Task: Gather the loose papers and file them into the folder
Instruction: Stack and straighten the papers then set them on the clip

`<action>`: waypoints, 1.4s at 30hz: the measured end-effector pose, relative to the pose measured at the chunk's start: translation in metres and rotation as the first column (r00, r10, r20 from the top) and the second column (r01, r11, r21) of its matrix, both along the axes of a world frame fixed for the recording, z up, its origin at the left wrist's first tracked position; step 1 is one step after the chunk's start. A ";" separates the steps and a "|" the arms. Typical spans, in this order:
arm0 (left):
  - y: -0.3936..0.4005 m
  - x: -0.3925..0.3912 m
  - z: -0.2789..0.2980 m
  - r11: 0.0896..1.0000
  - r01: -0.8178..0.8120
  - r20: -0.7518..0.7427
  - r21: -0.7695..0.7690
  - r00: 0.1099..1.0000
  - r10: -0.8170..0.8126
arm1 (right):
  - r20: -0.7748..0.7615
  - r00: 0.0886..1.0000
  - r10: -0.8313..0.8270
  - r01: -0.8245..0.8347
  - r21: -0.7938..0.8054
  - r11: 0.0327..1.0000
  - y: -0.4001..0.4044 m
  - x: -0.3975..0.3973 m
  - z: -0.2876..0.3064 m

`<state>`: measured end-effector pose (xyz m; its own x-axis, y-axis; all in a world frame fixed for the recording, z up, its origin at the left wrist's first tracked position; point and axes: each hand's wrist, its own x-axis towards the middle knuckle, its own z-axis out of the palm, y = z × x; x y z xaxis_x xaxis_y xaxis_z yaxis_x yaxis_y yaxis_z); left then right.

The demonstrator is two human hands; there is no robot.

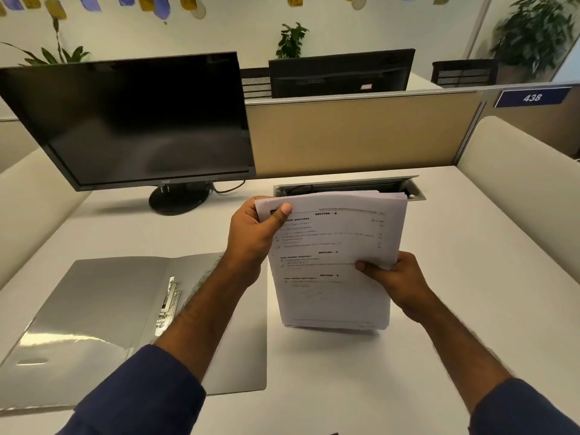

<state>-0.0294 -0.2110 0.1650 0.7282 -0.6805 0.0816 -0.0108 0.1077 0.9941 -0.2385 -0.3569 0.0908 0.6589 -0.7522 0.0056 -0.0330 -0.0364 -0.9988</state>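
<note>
A stack of printed white papers (332, 265) stands upright on its bottom edge on the white desk, held between both hands. My left hand (251, 237) grips the stack's top left corner, thumb over the front sheet. My right hand (392, 277) grips the right edge lower down. A grey folder (94, 315) lies open flat on the desk at the left, partly under my left forearm. Its metal clip fastener (168, 304) runs along the spine.
A black monitor (135, 120) on a round base stands at the back left. A cable hatch (348, 185) sits in the desk just behind the papers. Beige partition panels (361, 133) close off the back and right side. Cushioned dividers flank the desk.
</note>
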 end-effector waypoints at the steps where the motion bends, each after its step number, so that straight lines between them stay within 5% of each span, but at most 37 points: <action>1: -0.001 0.005 -0.002 1.000 -0.003 -0.007 0.008 1.000 0.003 | 0.002 1.000 -0.005 0.005 -0.003 1.000 -0.001 0.000 0.002; 5: 0.014 0.030 -0.042 0.956 -0.207 0.248 0.207 0.957 0.153 | -0.007 0.998 -0.069 0.070 0.019 0.997 -0.008 -0.003 0.008; 7: 0.039 0.045 -0.082 0.889 -0.265 0.443 0.373 0.893 0.080 | -0.025 0.995 -0.098 0.099 0.048 0.994 -0.013 -0.007 0.009; 10: 0.085 0.061 -0.146 0.615 -0.258 0.493 0.745 0.835 -0.246 | -0.040 0.991 -0.129 0.132 0.108 0.985 -0.018 -0.013 0.007; 12: 0.110 0.063 -0.176 0.458 -0.252 0.451 0.853 0.798 -0.400 | -0.045 0.988 -0.150 0.155 0.154 0.976 -0.020 -0.017 0.004; 26: 0.032 -0.028 -0.191 0.603 -0.074 0.425 0.794 0.777 -0.464 | -0.061 0.975 -0.215 0.224 0.248 0.943 -0.027 -0.034 0.010; 32: 0.006 -0.060 -0.187 0.788 0.064 0.421 0.613 0.817 -0.394 | -0.068 0.964 -0.256 0.265 0.268 0.926 -0.037 -0.054 0.013; 36: 0.009 -0.058 -0.184 0.845 0.019 0.470 0.535 0.825 -0.315 | -0.067 0.961 -0.268 0.276 0.296 0.915 -0.043 -0.065 0.013; 42: 0.052 -0.024 -0.206 0.755 -0.106 0.642 0.647 0.610 -0.465 | -0.065 0.969 -0.239 0.246 0.363 0.899 -0.045 -0.062 0.003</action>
<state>-0.0529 -0.1593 -0.0410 0.4525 -0.8897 0.0604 -0.7986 -0.3741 0.4715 -0.3010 -0.4014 0.0934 0.4530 -0.8357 -0.3104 -0.0125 0.3423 -0.9395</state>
